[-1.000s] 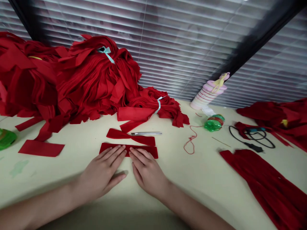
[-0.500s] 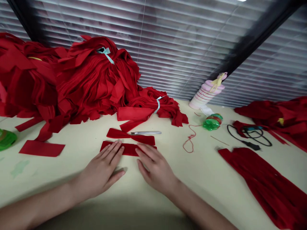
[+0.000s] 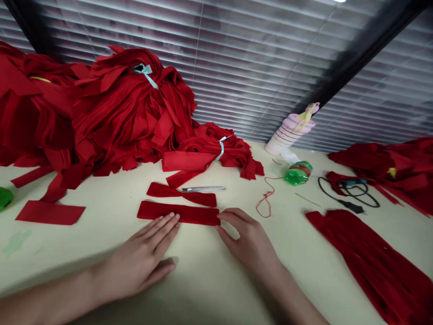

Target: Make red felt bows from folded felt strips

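Note:
A flat red felt strip (image 3: 184, 213) lies on the cream table (image 3: 209, 271) in front of me. My left hand (image 3: 144, 257) rests flat with fingers stretched out, its fingertips touching the strip's near edge left of centre. My right hand (image 3: 248, 239) is at the strip's right end, fingers curled and touching that end; whether it grips the strip I cannot tell. Just behind lies a red bow-shaped piece (image 3: 181, 195) with a metal blade tool (image 3: 203, 189) beside it.
Big heaps of red felt strips (image 3: 111, 113) fill the back left, one bundle (image 3: 216, 151) tied with pale ribbon. A loose red rectangle (image 3: 49, 213) lies left. Red thread (image 3: 265, 203), a green bottle (image 3: 297, 174), a thread cone (image 3: 291, 131), black cord (image 3: 348, 194) and red cloth (image 3: 372, 262) lie right.
My right hand has slid from the strip's middle to its right end. My left hand has drawn back slightly toward me, leaving more of the strip uncovered.

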`<state>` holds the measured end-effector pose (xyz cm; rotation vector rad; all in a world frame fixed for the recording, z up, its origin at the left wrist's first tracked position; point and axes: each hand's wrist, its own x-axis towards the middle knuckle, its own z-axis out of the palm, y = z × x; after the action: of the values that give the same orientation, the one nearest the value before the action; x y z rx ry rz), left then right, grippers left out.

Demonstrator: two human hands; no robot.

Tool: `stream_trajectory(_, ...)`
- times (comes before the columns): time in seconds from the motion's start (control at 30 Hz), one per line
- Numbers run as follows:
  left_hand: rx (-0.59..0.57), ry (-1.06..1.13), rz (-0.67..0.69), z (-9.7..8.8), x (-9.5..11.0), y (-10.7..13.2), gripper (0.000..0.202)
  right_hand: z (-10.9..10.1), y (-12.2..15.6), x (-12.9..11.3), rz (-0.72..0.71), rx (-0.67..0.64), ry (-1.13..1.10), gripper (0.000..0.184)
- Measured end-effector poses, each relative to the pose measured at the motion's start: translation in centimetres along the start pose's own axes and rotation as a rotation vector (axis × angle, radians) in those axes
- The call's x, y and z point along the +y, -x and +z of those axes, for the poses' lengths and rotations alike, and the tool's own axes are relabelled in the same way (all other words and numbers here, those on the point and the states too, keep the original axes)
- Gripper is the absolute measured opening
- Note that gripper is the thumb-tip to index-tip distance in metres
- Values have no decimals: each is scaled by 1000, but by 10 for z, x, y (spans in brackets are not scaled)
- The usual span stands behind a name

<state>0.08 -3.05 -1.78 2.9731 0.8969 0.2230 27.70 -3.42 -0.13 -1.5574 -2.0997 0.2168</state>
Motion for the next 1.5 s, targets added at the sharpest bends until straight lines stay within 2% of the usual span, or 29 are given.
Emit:
stream_trajectory(0.3, -1, 15, -10, 4, -5, 2, 67, 7, -3, 11, -1, -20, -60, 16)
stream_trajectory(0.53, -41, 13, -6, 1, -6, -1, 66, 7, -6, 12, 26, -62, -84, 14)
stream_trajectory(1.23, -66, 54, -47, 1, -8, -4, 64, 13, -5, 15, 48, -58, -121, 13)
stream_trajectory(1.5, -10, 31, -61, 1, -9, -10, 61, 15, -5, 15, 40, -39, -109, 13)
